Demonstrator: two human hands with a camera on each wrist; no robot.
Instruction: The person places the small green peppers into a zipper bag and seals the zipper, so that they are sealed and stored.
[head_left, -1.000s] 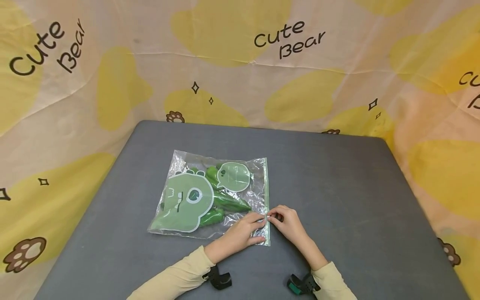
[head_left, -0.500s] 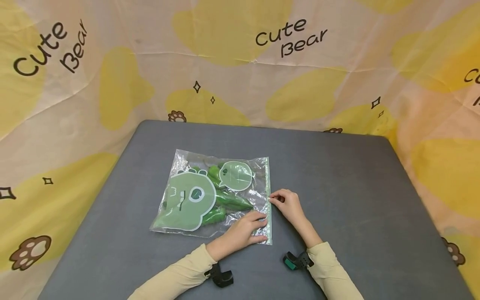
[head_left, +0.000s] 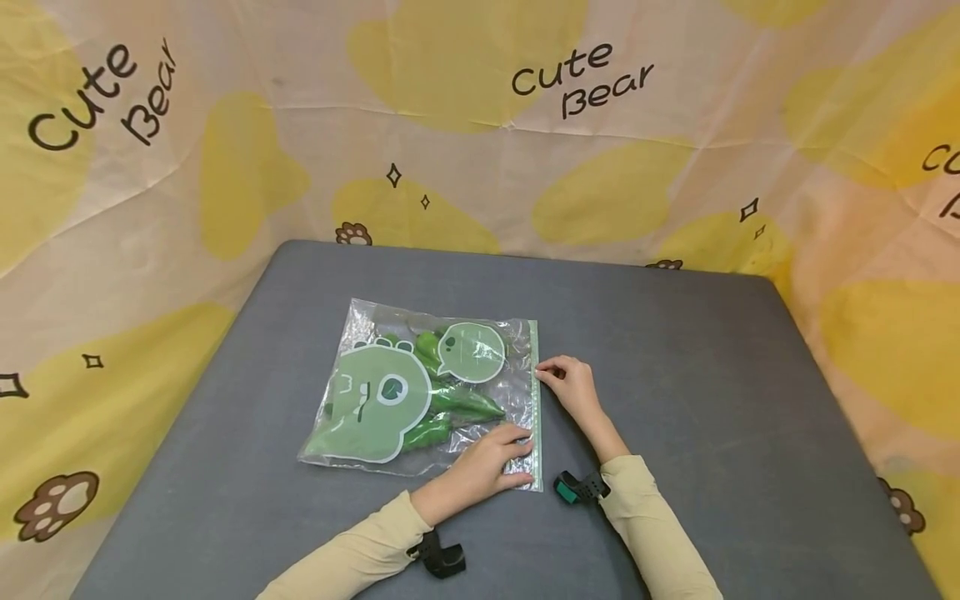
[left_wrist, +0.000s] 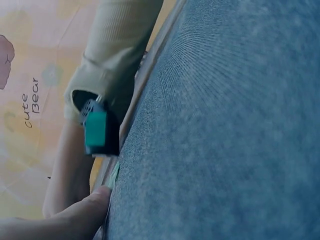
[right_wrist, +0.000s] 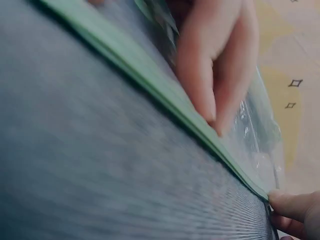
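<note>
A clear zip bag (head_left: 517, 333) with a light-green cartoon print lies flat on the table, its pale-green zip strip (right_wrist: 150, 95) along the right side. Inside show several glossy, pepper-shaped green things (head_left: 465, 402), partly hidden behind the print. My left hand (head_left: 487, 458) presses on the bag's near right corner, thumb spread from the fingers; in the right wrist view its fingers (right_wrist: 200, 75) come down right beside the strip. Farther up the same edge, my right hand (head_left: 573, 387) pinches the strip between thumb and forefinger. Its thumb (right_wrist: 292, 202) shows at the strip's far end in the right wrist view.
The grey table (head_left: 675, 400) reaches out to both sides of the bag. Behind it hangs a yellow and cream cloth (head_left: 480, 150) with printed words and paw marks. A black wrist device (head_left: 441, 557) sits on the left wrist, another device (head_left: 579, 488) on the right.
My right hand has slid away from me along the zip strip, from beside the left hand to past the strip's middle. The left hand and the bag have stayed nearly in place.
</note>
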